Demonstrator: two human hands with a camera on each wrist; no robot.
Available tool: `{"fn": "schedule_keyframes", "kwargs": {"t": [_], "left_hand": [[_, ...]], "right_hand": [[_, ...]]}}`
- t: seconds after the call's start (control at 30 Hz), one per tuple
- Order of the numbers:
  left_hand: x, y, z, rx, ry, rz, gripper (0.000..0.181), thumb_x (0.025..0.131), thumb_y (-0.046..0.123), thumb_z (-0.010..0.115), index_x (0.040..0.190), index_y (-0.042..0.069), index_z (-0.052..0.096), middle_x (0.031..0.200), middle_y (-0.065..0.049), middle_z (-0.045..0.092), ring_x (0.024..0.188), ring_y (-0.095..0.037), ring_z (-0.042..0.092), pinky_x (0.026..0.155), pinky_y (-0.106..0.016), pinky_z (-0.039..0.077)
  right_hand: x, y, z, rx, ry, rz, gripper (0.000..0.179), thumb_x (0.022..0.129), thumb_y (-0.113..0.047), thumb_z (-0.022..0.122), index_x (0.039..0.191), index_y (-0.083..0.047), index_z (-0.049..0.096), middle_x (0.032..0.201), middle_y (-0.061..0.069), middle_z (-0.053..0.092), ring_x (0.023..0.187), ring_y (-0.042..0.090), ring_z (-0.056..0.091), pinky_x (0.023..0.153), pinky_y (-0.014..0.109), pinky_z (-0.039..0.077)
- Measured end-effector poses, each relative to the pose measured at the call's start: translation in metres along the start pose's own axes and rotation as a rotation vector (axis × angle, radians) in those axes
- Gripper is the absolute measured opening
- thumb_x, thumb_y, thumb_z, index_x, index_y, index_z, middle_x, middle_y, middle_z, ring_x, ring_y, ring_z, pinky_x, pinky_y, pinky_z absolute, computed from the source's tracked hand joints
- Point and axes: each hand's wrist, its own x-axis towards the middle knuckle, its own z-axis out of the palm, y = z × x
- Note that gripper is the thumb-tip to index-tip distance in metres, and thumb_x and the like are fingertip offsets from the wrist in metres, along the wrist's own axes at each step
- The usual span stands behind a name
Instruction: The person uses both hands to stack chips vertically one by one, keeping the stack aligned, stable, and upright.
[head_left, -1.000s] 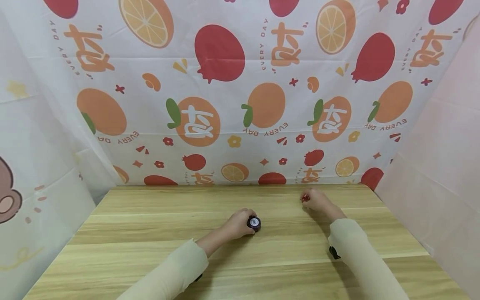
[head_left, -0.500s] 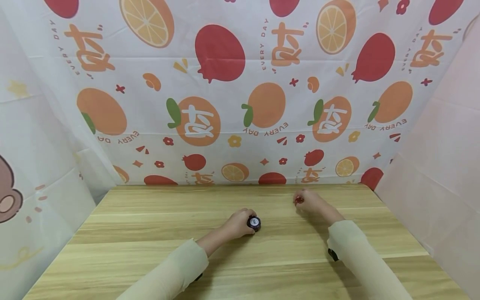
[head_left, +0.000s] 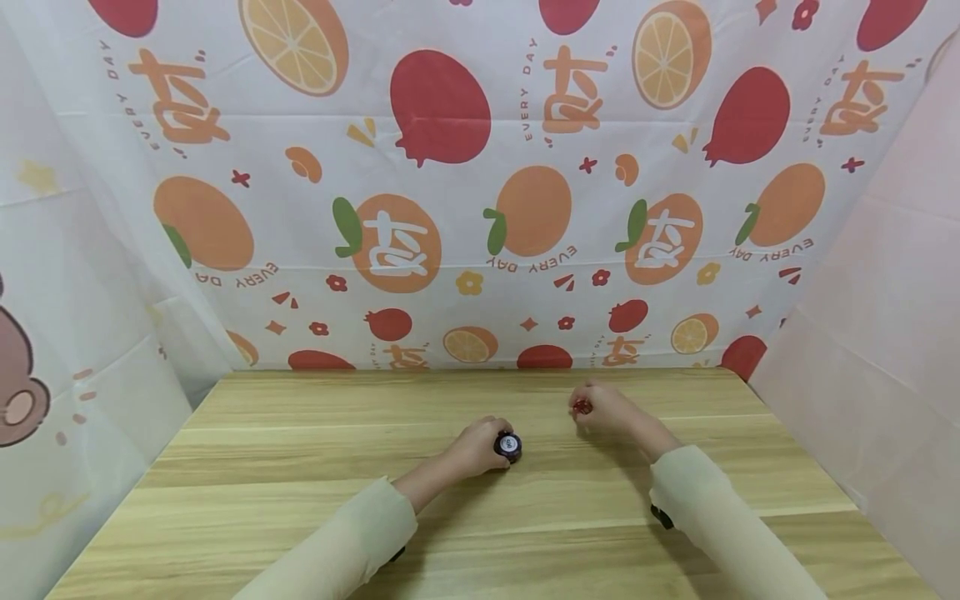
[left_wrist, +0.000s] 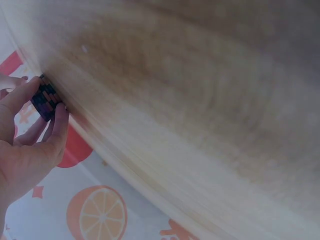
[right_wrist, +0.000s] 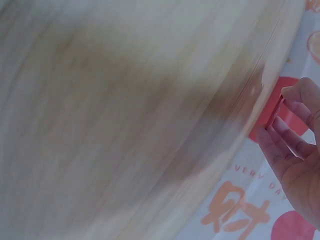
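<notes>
In the head view, my left hand [head_left: 474, 448] grips a short stack of dark poker chips [head_left: 508, 447] near the middle of the table, thumb and fingers on its sides. A white round label shows on the top chip. Seen from the left wrist, the stack [left_wrist: 47, 101] has many layered edges with paler blocks. My right hand [head_left: 606, 410], further back and to the right, pinches a single red poker chip [head_left: 582, 407] above the table. In the right wrist view the red chip [right_wrist: 274, 113] appears edge-on between thumb and fingertips.
The wooden table [head_left: 300, 467] ends at a white curtain [head_left: 480, 308] printed with fruit along its back edge. More pale cloth hangs at the left [head_left: 90, 350] and right sides. Dark straps show at both sleeves.
My right hand has moved left and slightly nearer with the red poker chip, toward the stack. The left hand and the dark poker chips have stayed in place.
</notes>
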Motion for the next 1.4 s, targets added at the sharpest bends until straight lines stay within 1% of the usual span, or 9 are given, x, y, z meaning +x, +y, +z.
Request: {"fn": "schedule_keyframes", "kwargs": {"t": [0.1, 0.17, 0.2, 0.33, 0.5, 0.6, 1.0, 1.23, 1.4], "left_hand": [[0.001, -0.001, 0.001, 0.004, 0.001, 0.004, 0.039, 0.066, 0.004, 0.08, 0.099, -0.003, 0.06, 0.093, -0.011, 0.058, 0.089, -0.026, 0.057, 0.08, -0.036, 0.046], [0.001, -0.001, 0.001, 0.002, 0.0, 0.003, 0.039, 0.066, 0.004, 0.08, 0.099, -0.003, 0.06, 0.093, -0.011, 0.058, 0.089, -0.026, 0.057, 0.08, -0.036, 0.046], [0.001, -0.001, 0.001, 0.0, 0.0, 0.002, 0.039, 0.066, 0.004, 0.08, 0.099, -0.003, 0.06, 0.093, -0.011, 0.058, 0.089, -0.026, 0.057, 0.08, -0.036, 0.046], [0.001, -0.002, 0.001, -0.009, 0.0, 0.0, 0.038, 0.067, 0.004, 0.08, 0.099, -0.003, 0.06, 0.093, -0.012, 0.058, 0.089, -0.026, 0.057, 0.08, -0.036, 0.046], [0.001, -0.002, 0.001, -0.011, 0.001, -0.001, 0.038, 0.067, 0.004, 0.08, 0.099, -0.003, 0.06, 0.093, -0.011, 0.058, 0.089, -0.026, 0.057, 0.08, -0.037, 0.046], [0.001, -0.001, 0.0, -0.013, -0.003, -0.004, 0.038, 0.067, 0.004, 0.08, 0.099, -0.003, 0.06, 0.094, -0.012, 0.058, 0.089, -0.026, 0.057, 0.08, -0.037, 0.046], [-0.001, 0.001, -0.002, -0.016, -0.004, 0.0, 0.04, 0.067, 0.003, 0.079, 0.101, -0.006, 0.058, 0.093, -0.013, 0.058, 0.088, -0.026, 0.057, 0.08, -0.037, 0.045], [-0.001, 0.002, -0.002, -0.054, -0.013, -0.06, 0.054, 0.068, 0.004, 0.079, 0.113, -0.007, 0.052, 0.097, -0.015, 0.059, 0.091, -0.028, 0.057, 0.08, -0.038, 0.046], [-0.002, 0.002, -0.002, -0.068, -0.021, -0.093, 0.052, 0.068, 0.006, 0.079, 0.111, -0.006, 0.053, 0.093, -0.012, 0.057, 0.088, -0.026, 0.056, 0.078, -0.037, 0.046]], "right_hand": [[0.0, -0.009, 0.002, 0.005, -0.018, 0.014, 0.013, 0.079, -0.005, 0.067, 0.09, -0.011, 0.066, 0.093, 0.003, 0.051, 0.083, 0.019, 0.051, 0.072, 0.033, 0.046], [0.001, -0.014, 0.003, -0.005, -0.022, 0.006, 0.012, 0.08, -0.007, 0.067, 0.09, -0.012, 0.066, 0.095, 0.003, 0.052, 0.082, 0.018, 0.05, 0.072, 0.032, 0.046], [0.002, -0.017, 0.004, -0.011, -0.023, 0.0, 0.011, 0.08, -0.008, 0.068, 0.09, -0.012, 0.066, 0.096, 0.004, 0.053, 0.086, 0.019, 0.051, 0.074, 0.033, 0.045], [0.003, -0.026, 0.008, -0.035, -0.029, -0.066, 0.01, 0.081, -0.011, 0.067, 0.091, -0.012, 0.066, 0.097, 0.003, 0.055, 0.092, 0.022, 0.052, 0.078, 0.036, 0.045], [0.003, -0.039, 0.01, -0.043, -0.022, -0.169, 0.012, 0.081, -0.013, 0.067, 0.092, -0.009, 0.066, 0.089, -0.001, 0.053, 0.079, 0.014, 0.05, 0.07, 0.03, 0.045], [0.003, -0.047, 0.012, -0.053, -0.02, -0.219, 0.014, 0.081, -0.013, 0.066, 0.094, -0.008, 0.066, 0.089, -0.001, 0.052, 0.078, 0.012, 0.05, 0.067, 0.027, 0.045], [0.003, -0.071, 0.019, -0.043, -0.057, -0.299, 0.019, 0.078, -0.008, 0.066, 0.097, -0.008, 0.067, 0.091, 0.0, 0.052, 0.08, 0.012, 0.05, 0.067, 0.022, 0.045], [0.004, -0.08, 0.025, -0.037, -0.064, -0.325, 0.021, 0.077, -0.008, 0.067, 0.098, -0.01, 0.067, 0.09, 0.0, 0.051, 0.08, 0.012, 0.05, 0.068, 0.023, 0.045], [0.005, -0.084, 0.029, -0.031, -0.057, -0.345, 0.021, 0.077, -0.008, 0.068, 0.097, -0.011, 0.067, 0.09, -0.001, 0.052, 0.08, 0.012, 0.05, 0.069, 0.023, 0.044]]}}
